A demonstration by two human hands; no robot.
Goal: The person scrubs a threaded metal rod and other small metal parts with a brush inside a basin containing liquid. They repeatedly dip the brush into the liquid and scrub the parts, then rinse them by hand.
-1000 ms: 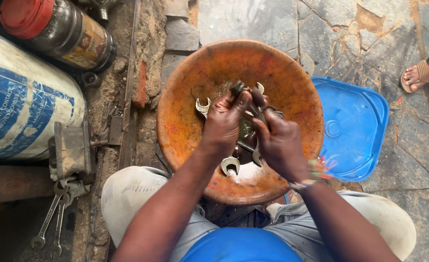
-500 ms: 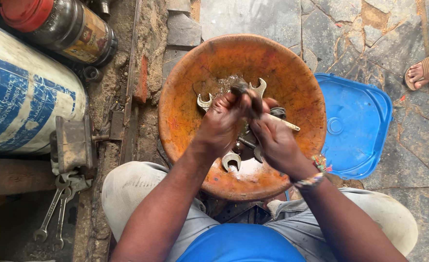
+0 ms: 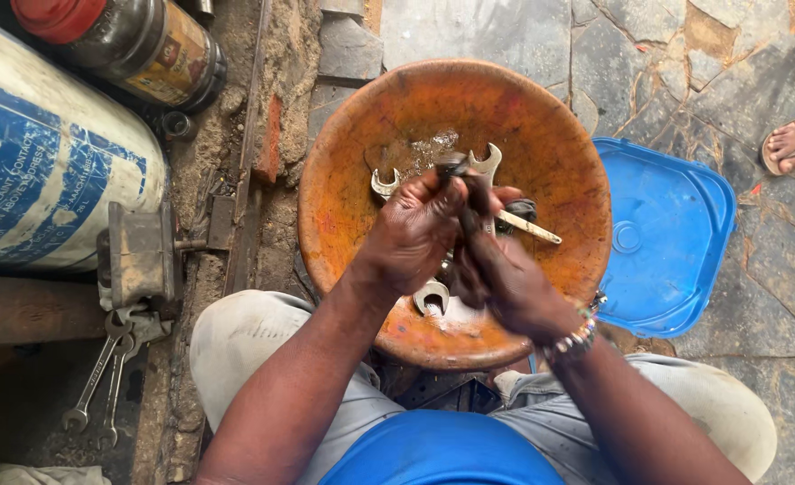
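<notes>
**Cleaning wrenches in the orange basin**

Both hands, the left hand point(image 3: 415, 235) and the right hand point(image 3: 503, 280), are clamped together on one dark wrench point(image 3: 459, 171) over the orange basin point(image 3: 344, 180). Better to hold it low there, so it falls among the other wrenches point(image 3: 432, 296).

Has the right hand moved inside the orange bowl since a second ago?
Yes. The right hand has shifted slightly toward the near rim of the orange bowl, staying pressed against the left hand over the wrenches.
</notes>
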